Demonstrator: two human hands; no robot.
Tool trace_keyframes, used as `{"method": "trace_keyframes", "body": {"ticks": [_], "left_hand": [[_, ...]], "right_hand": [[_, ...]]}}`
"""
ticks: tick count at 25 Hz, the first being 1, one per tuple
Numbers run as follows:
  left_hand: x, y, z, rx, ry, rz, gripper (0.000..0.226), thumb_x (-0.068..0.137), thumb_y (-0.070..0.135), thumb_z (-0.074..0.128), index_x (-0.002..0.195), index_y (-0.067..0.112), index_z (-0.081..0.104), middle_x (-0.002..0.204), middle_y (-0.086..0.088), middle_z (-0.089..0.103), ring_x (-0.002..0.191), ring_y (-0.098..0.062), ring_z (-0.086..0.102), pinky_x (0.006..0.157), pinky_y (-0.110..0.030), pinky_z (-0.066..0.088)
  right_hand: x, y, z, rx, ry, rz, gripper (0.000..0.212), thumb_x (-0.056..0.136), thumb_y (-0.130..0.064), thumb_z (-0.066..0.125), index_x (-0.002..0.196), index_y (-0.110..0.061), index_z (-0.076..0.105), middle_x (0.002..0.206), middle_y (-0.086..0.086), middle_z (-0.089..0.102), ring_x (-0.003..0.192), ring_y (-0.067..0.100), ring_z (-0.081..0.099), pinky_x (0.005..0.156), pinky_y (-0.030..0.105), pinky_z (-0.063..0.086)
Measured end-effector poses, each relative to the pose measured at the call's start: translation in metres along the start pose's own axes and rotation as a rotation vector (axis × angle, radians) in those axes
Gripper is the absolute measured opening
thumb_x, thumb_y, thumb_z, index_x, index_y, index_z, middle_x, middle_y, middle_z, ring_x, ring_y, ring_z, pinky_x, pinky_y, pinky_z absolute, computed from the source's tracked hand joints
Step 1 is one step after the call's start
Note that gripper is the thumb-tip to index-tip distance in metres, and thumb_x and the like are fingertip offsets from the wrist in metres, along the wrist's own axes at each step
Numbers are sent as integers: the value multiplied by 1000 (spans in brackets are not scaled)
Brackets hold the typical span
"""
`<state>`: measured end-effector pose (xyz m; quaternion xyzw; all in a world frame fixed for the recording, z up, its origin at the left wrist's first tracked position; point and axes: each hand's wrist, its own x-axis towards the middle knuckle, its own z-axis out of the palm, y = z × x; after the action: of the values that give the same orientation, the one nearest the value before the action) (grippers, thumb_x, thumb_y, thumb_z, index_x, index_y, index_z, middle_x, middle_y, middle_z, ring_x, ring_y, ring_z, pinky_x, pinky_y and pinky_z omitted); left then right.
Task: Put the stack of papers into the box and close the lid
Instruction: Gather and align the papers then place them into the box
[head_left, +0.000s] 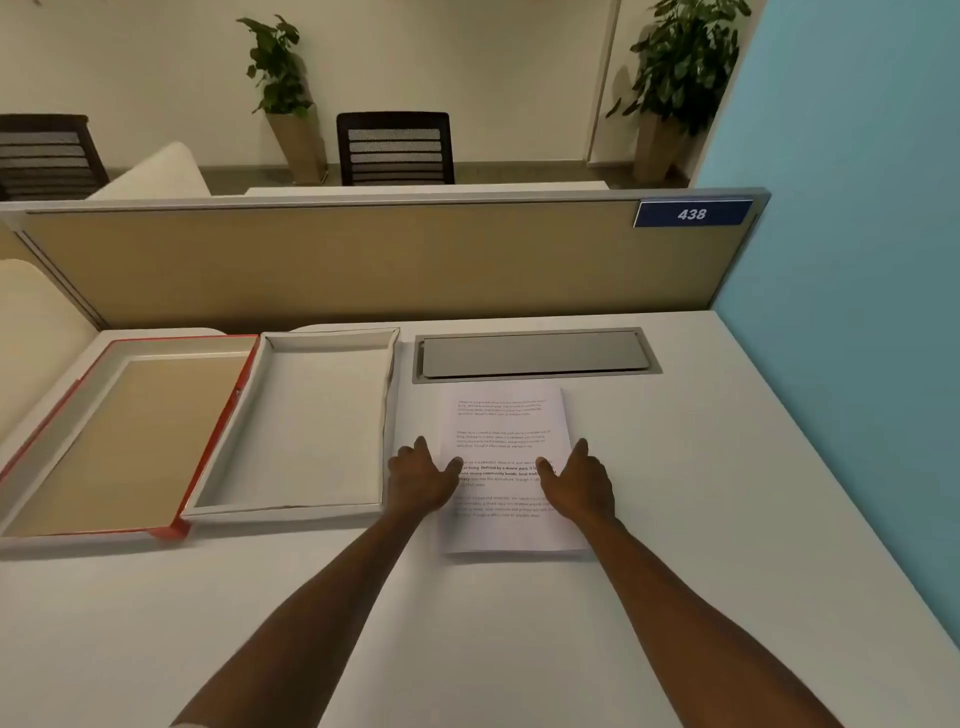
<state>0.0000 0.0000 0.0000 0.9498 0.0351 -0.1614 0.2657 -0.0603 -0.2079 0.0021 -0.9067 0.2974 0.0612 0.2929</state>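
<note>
A stack of printed white papers (504, 426) lies flat on the white desk (467, 634), right of the box. My left hand (421, 480) rests at the stack's left edge, thumb on the top sheet. At the right edge sits my right hand (579, 486), its thumb also on the paper. Both hands have fingers spread and neither lifts the stack. The open white box (387, 415) stands empty just left of the papers. Its lid (218, 431), red outside with a tan inner panel, lies folded open flat on the far left.
A grey metal cable flap (535, 356) is set into the desk behind the papers. A tan partition (363, 260) with a blue sign "438" closes the back. A blue wall (857, 286) runs along the right. Chairs and potted plants stand beyond.
</note>
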Motion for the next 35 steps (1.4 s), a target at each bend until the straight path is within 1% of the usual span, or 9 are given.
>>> {"method": "trace_keyframes", "body": {"ticks": [6,11,14,19,21,25,29,32,35], "left_hand": [[1,7,15,-381,-65,-148,75,93,48,65,147,3,42,149,-16,51,136,-37,50,110,-47,43],[15,21,17,-613,-104,-332,66,93,47,65,140,5,46,142,-15,55,128,-37,54,102,-46,46],[26,23,16,-641,-140,-331,54,92,47,66,128,9,54,131,-13,63,114,-33,60,102,-47,51],[28,27,21,-467,-115,-339,77,86,51,72,144,11,42,149,-15,42,134,-38,46,112,-53,43],[27,28,23,-429,-97,-275,76,84,51,74,142,16,40,144,-14,44,128,-36,51,108,-53,46],[22,29,18,-539,-119,-119,60,81,52,74,121,28,37,122,-3,61,97,-25,65,90,-47,56],[13,22,13,-617,-103,-2,66,68,63,68,120,32,43,119,-2,65,94,-26,70,85,-44,61],[16,19,16,-782,-124,-29,64,72,55,72,124,29,46,127,-9,60,100,-31,70,89,-49,61],[19,20,20,-955,-140,-117,41,86,39,74,117,30,49,124,-15,66,93,-32,73,84,-49,63]], "right_hand": [[1,10,10,-47,23,29,70,86,-41,72,137,-5,42,133,16,55,123,33,55,96,41,51],[5,10,13,-81,49,-5,55,86,-38,73,126,-7,51,125,14,59,115,29,58,91,37,53],[8,11,13,-95,47,-7,52,86,-39,73,123,-9,53,123,13,59,112,28,60,89,35,53],[14,14,14,-101,43,-12,52,84,-41,74,121,-9,55,122,12,59,111,28,60,89,34,53],[15,15,16,-95,43,-15,53,84,-42,74,121,-9,55,122,12,59,112,28,60,89,35,53],[18,17,18,-91,46,-20,53,83,-42,74,121,-9,55,122,12,59,112,28,60,89,36,53],[18,19,20,-86,52,-22,54,83,-41,75,121,-8,56,122,13,58,112,30,60,90,38,53],[19,19,20,-96,54,-27,55,83,-42,75,122,-8,55,122,13,58,112,30,60,88,38,53],[20,20,20,-98,59,-31,56,82,-43,75,121,-8,55,121,13,58,111,30,60,88,38,54]]}}
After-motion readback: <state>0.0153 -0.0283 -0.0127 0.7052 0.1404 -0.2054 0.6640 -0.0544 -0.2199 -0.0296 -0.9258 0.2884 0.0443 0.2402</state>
